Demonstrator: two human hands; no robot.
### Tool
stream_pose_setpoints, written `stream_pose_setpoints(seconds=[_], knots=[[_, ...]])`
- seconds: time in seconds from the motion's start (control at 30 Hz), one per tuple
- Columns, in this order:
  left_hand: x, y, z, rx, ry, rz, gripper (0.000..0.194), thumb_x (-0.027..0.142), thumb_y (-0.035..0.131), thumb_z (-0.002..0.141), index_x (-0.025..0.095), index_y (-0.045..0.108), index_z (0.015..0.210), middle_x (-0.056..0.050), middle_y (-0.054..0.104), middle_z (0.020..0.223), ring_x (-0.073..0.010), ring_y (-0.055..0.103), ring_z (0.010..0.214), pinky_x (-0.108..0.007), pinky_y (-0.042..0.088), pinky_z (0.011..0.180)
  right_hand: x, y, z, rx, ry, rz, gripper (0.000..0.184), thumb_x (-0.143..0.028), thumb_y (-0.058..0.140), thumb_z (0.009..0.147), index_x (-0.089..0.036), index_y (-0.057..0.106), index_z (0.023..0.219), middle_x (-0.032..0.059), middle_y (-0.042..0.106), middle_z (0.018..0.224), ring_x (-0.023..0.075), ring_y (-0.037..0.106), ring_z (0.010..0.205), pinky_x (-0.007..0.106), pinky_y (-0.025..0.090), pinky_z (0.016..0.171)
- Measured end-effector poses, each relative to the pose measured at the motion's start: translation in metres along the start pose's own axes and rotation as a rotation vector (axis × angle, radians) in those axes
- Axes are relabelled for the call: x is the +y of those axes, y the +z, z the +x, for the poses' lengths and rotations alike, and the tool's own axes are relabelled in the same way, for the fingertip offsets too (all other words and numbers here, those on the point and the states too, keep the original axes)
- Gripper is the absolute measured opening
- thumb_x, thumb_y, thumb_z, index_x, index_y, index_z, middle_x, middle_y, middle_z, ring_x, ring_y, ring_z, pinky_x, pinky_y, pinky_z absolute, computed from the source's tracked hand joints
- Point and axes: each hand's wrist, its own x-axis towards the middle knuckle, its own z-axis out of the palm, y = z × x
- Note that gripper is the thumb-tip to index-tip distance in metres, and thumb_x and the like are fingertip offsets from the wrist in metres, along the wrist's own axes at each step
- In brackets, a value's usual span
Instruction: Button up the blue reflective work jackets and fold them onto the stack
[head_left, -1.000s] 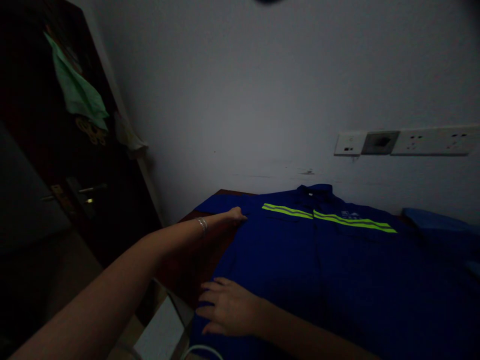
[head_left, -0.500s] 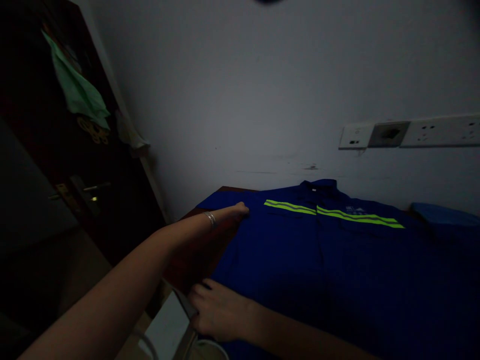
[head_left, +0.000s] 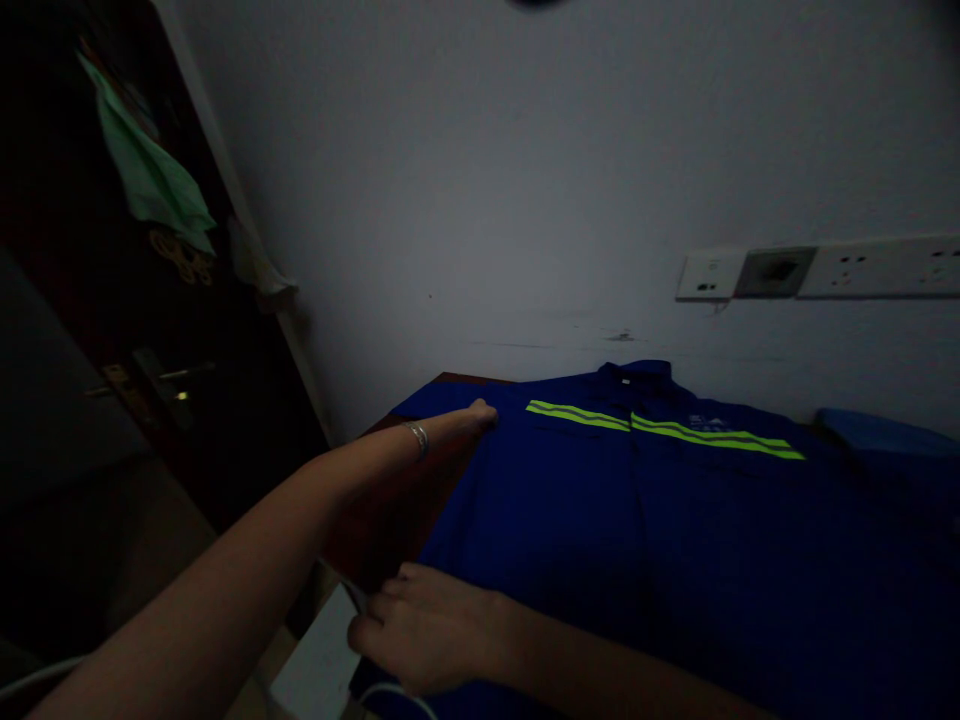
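So the blue shirt (head_left: 555,500) is spread on the table (head_left: 397,505), left hand (head_left: 482,414) pinching it near the far-left sleeve, right hand (head_left: 431,625) clamped on its near-left edge, probably so that side sits taut.

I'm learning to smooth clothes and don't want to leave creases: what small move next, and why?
Probably draw the right hand gently away from the left hand: both appear closed on one side of the blue work shirt, near armpit and hem, and faint folds run between them.
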Motion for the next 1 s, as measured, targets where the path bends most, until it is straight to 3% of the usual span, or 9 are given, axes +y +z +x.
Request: stream_pose_setpoints(seconds=[0.17, 0.37, 0.53, 0.7, 0.83, 1.0], knots=[[-0.002, 0.0, -0.001, 0.019, 0.0, 0.151, 0.027, 0.009, 0.053, 0.071, 0.004, 0.051, 0.097, -0.008, 0.057, 0.074, -0.0133, 0.055, 0.062, -0.02, 0.04, 0.049, 0.0, 0.003, 0.009, -0.034, -0.034, 0.004, 0.02, -0.032, 0.057, 0.075, -0.018, 0.057, 0.089, 0.005, 0.066, 0.084, 0.0185, 0.06, 0.069, 0.031, 0.045, 0.057], [-0.015, 0.012, -0.014, 0.044, 0.136, 0.392, 0.034, 0.014, 0.054, 0.075, 0.005, 0.047, 0.107, -0.016, 0.058, 0.096, -0.0207, 0.06, 0.083, -0.024, 0.046, 0.064, -0.008, 0.032, 0.009, -0.014, -0.07, -0.053, 0.011, -0.028, 0.054, 0.078, -0.018, 0.059, 0.08, 0.007, 0.063, 0.081, 0.0231, 0.058, 0.081, 0.034, 0.045, 0.06], [-0.024, 0.03, -0.026, 0.114, 0.36, 0.609, 0.032, 0.014, 0.039, 0.085, 0.012, 0.043, 0.117, -0.019, 0.047, 0.117, -0.0286, 0.052, 0.104, -0.042, 0.042, 0.083, -0.012, 0.043, 0.007, 0.064, -0.07, -0.045, 0.019, -0.029, 0.043, 0.087, -0.02, 0.058, 0.094, 0.008, 0.061, 0.097, 0.0234, 0.055, 0.093, 0.038, 0.045, 0.069], [-0.017, 0.035, -0.025, 0.266, 0.708, 1.056, 0.028, 0.01, 0.03, 0.085, 0.01, 0.052, 0.102, -0.019, 0.05, 0.106, -0.0279, 0.051, 0.096, -0.041, 0.042, 0.075, 0.003, 0.016, -0.006, 0.138, 0.041, 0.068, 0.029, -0.031, 0.041, 0.087, -0.015, 0.053, 0.109, 0.0081, 0.061, 0.102, 0.0186, 0.054, 0.097, 0.033, 0.043, 0.083], [-0.002, 0.04, -0.018, 0.282, 0.878, 1.114, 0.025, 0.014, 0.041, 0.081, 0.011, 0.053, 0.102, -0.017, 0.051, 0.106, -0.0263, 0.049, 0.097, -0.038, 0.04, 0.078, 0.039, -0.006, -0.063, 0.29, 0.3, 0.224, 0.035, -0.024, 0.038, 0.088, -0.014, 0.046, 0.121, 0.0078, 0.055, 0.12, 0.0149, 0.047, 0.113, 0.029, 0.036, 0.098], [0.033, 0.073, -0.003, 0.305, 0.853, 0.957, 0.033, 0.028, 0.042, 0.083, 0.009, 0.052, 0.108, -0.018, 0.052, 0.112, -0.0289, 0.046, 0.106, -0.039, 0.038, 0.086, 0.095, -0.002, -0.19, 0.424, 0.994, 0.187, 0.041, -0.028, 0.033, 0.089, -0.019, 0.043, 0.128, 0.0098, 0.05, 0.128, 0.0191, 0.042, 0.121, 0.04, 0.032, 0.103]])
